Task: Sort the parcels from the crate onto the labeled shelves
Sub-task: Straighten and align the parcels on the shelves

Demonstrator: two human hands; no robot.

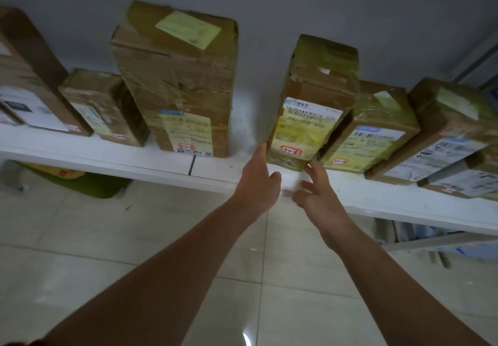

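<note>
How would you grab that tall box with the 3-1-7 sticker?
Probably by its two side faces, low down, coming from the front. The 3-1-7 box stands upright and narrow near the shelf edge, with the left hand and right hand at its bottom corners.

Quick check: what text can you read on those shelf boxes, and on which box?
"3-1-6": low on the tall box.
"3-1-7": low on the middle box.
"3-1-", last digit blurred: low on the right box.
Shipping labels: print too blurred to read.

Bare shelf (pixel 244 135) gap between tall box (pixel 177 84) and upright parcel (pixel 312 97), boxes (pixel 377 130) crowding parcel's right side
</note>
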